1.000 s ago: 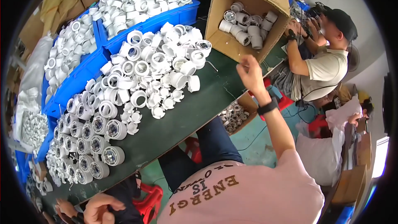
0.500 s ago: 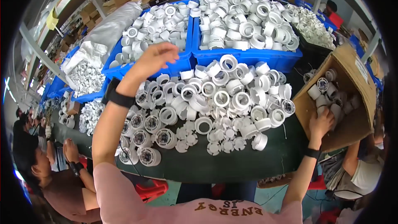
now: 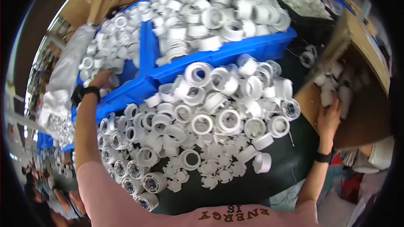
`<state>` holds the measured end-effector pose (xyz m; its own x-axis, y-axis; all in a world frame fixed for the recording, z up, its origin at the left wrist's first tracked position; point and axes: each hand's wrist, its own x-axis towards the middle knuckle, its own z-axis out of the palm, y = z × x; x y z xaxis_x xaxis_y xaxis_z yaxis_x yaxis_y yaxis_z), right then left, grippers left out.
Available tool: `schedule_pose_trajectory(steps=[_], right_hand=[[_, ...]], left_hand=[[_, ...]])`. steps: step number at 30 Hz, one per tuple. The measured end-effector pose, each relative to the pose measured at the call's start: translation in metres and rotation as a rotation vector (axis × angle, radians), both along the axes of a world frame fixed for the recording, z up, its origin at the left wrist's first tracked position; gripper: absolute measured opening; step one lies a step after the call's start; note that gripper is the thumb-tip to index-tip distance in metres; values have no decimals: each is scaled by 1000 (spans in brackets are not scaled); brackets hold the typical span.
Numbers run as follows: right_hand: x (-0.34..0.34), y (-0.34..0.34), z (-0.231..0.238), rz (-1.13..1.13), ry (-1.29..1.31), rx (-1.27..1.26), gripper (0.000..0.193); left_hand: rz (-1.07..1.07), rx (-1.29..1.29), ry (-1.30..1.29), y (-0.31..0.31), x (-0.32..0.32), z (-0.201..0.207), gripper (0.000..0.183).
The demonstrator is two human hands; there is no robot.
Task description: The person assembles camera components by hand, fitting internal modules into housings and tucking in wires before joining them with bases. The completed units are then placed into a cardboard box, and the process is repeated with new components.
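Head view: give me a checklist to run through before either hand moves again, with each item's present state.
1. Left hand reaches the white plastic ring fittings in the left blue plastic bin: ok.
2. Left hand's grip on a fitting: cannot tell.
3. Right hand inside the tilted brown cardboard box: ok.
4. Right hand's grip: cannot tell, blurred.
5. Loose white ring pile lies on the dark table, clear of its near edge: ok.
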<state>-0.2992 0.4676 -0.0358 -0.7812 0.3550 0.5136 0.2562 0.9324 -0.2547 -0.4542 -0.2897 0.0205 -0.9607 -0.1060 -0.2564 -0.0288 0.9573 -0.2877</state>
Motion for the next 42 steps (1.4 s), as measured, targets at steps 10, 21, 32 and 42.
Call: schedule_pose_trajectory(steps=[10, 21, 32, 42], right_hand=[[56, -60, 57, 639, 240, -1227, 43], [174, -137, 101, 1435, -165, -1117, 49], [223, -137, 88, 1499, -408, -1127, 65], [235, -143, 72, 1443, -462, -1109, 63]], left_hand=[[82, 1709, 315, 175, 136, 128, 48], [149, 1870, -176, 418, 347, 74, 33], [380, 1975, -73, 422, 402, 44, 38], [203, 1828, 137, 427, 421, 24, 41]])
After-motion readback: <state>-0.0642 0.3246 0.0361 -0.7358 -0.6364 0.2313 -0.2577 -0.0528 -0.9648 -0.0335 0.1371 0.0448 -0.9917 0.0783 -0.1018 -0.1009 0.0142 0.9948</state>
